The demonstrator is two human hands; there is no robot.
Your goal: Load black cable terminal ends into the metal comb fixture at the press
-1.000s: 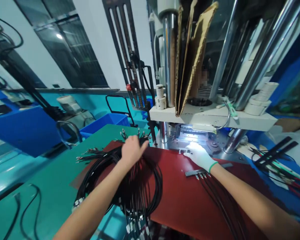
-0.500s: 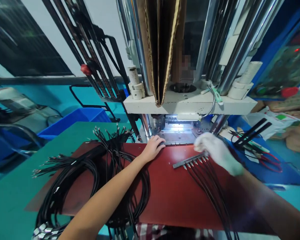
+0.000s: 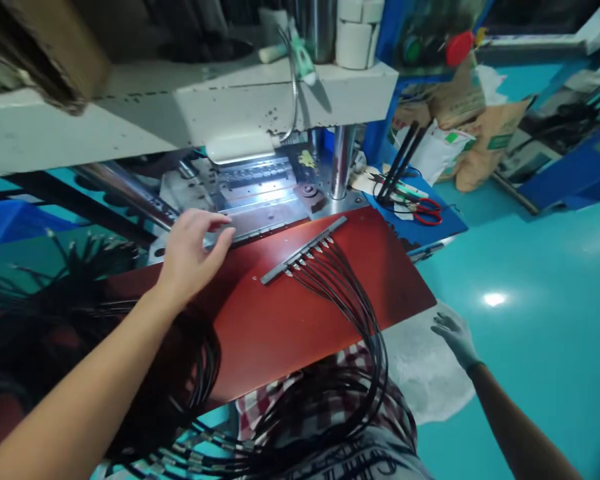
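My left hand [image 3: 193, 253] is bare, its thumb and fingers apart, at the near edge of the machine's metal bed [image 3: 265, 217]. Just right of its fingertips, a dark strip [image 3: 275, 231] runs along that edge; whether they touch cannot be made out. A grey metal bar [image 3: 305, 250] lies at a slant on the reddish-brown board [image 3: 265, 340]. Several black cables [image 3: 353, 300] have their silvery ends along the bar and hang down over the lap. My right hand [image 3: 455, 338], in a pale glove, is beyond the board's right edge with fingers stretched out, holding nothing visible.
A white machine beam [image 3: 180, 117] spans above the lit bed, with a steel column [image 3: 343, 160] at its right. More dark cable bundles [image 3: 85, 267] lie on the left. Red-handled scissors [image 3: 427, 212] rest on a blue surface, with paper sacks [image 3: 500, 133] behind.
The view has swung right and down. My right hand has left the bar and moved out past the board's right edge. My left hand's fingers have spread near the strip.
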